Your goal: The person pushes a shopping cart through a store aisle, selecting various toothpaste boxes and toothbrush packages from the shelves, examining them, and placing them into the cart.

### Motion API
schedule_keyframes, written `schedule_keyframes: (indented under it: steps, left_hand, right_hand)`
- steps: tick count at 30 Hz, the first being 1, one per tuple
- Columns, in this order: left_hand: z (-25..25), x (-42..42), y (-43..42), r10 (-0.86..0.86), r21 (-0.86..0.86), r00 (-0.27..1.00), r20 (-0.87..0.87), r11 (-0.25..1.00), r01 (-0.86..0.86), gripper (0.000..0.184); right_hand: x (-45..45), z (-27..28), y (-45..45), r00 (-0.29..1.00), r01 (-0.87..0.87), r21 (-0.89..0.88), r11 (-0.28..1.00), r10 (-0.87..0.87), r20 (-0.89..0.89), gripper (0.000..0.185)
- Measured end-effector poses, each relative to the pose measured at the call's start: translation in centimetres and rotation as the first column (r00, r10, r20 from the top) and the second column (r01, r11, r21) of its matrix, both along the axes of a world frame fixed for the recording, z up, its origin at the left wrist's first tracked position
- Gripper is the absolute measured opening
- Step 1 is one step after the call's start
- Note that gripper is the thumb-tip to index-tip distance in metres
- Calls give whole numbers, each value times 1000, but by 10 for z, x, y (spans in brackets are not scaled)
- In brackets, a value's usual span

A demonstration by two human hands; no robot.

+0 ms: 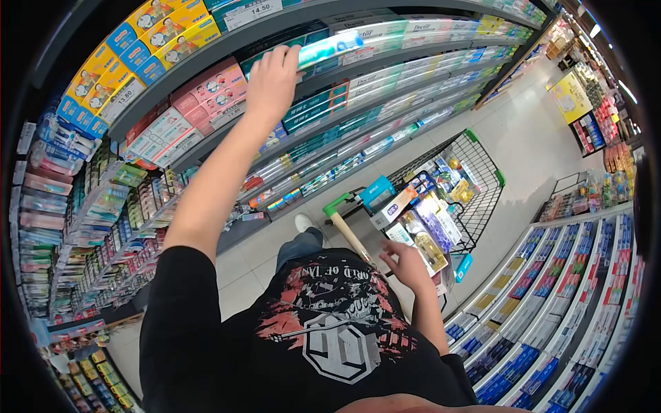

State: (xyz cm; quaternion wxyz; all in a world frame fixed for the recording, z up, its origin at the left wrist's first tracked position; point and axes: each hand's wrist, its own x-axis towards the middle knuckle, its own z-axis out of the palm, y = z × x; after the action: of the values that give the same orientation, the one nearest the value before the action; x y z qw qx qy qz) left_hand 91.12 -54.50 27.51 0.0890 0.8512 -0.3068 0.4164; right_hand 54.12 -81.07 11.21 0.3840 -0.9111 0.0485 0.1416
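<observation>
My left hand [273, 81] reaches up to the shelf with its fingers closed over one end of a shiny teal and white toothpaste box [332, 49]. The box lies slantwise in front of rows of other toothpaste boxes [382, 31]; its far end is bright with glare. Beside my wrist are pink boxes [210, 93] on the same shelving. Low on the right, my right hand [407, 265] hovers by the shopping cart's handle [348, 235], fingers loosely bent and apart, nothing in them. Purple and white packs [439, 224] lie in the cart near it.
A wire shopping cart [482, 206] with green corners stands ahead, holding several boxes and packs. Yellow boxes [148, 41] fill the upper left shelf. Another shelf of blue and white boxes [544, 303] curves along the right. A tiled aisle [513, 117] runs beyond the cart.
</observation>
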Motion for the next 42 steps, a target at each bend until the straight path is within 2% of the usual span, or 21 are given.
schedule_keyframes:
  steps: [3,5,6,9,10,11,13,15,16,18,20,21,27,31,33,36,38,39,40,41,42]
  left_hand:
    - [6,-56,-2,-260,-130,932,-250,963,234,55]
    - [5,-101,0,-435,-175,771,-465,899,402,54]
    - [-2,-122,1,-493,-208,676,-547,863,461,54]
    - [-11,-180,7,-496,-274,341,-799,805,527,52]
    - [-15,-196,9,-528,-330,277,-802,780,533,53]
    - [-18,-209,12,-560,-386,211,-801,753,533,54]
    - [-22,-221,22,-514,-382,178,-839,789,481,62]
    - [-12,-226,33,-411,-322,131,-902,844,428,69]
    - [-4,-224,39,-442,-455,-106,-891,859,235,73]
    - [-61,-205,61,-689,-717,-254,-678,696,27,67]
    - [-87,-195,67,-790,-737,-361,-496,603,-307,91]
    - [-89,-199,63,-822,-641,-407,-397,566,-519,105]
    - [-73,-228,30,-934,-436,-315,-168,357,-826,106]
    - [-52,-241,29,-873,-390,-374,-314,478,-787,109]
    - [-19,-256,31,-793,-432,-371,-483,584,-687,112]
    - [11,-282,54,-803,-703,-284,-524,596,-388,120]
    - [4,-280,61,-867,-869,-265,-422,470,-154,121]
    - [-8,-278,59,-909,-933,-254,-330,355,-56,121]
    - [-11,-269,59,-877,-910,-273,-396,415,-12,118]
    - [-20,-267,61,-857,-871,-268,-441,481,-104,116]
    - [-29,-262,57,-837,-811,-285,-467,534,-239,118]
  right_hand:
    - [11,39,11,888,178,95,979,-201,412,57]
    - [17,70,19,753,283,182,942,-336,566,78]
    - [21,79,15,694,255,150,955,-289,659,98]
    - [28,99,18,581,92,314,945,-307,754,106]
    - [24,101,18,644,53,278,959,-245,725,110]
    - [20,104,24,719,6,392,920,-277,638,102]
    - [15,100,21,798,-4,417,909,-248,549,81]
    - [15,92,27,838,82,547,833,-355,416,66]
    - [15,86,32,851,131,605,786,-402,338,58]
    - [20,69,38,841,209,724,657,-499,211,47]
    - [23,62,43,818,297,776,557,-568,95,42]
    - [25,56,45,791,298,785,543,-601,116,39]
    - [23,54,46,786,335,863,377,-617,-36,34]
    - [9,65,44,808,426,845,322,-556,-195,31]
    - [-5,66,47,815,354,829,434,-578,-45,39]
    - [-31,90,52,750,28,841,541,-567,340,51]
    - [-35,99,53,634,-268,784,560,-510,581,55]
    - [-34,95,40,596,-371,665,648,-382,706,56]
    - [-33,93,36,596,-323,626,710,-362,717,56]
    - [-32,89,37,598,-273,584,764,-341,725,55]
    - [-29,78,44,617,-185,656,732,-433,657,50]
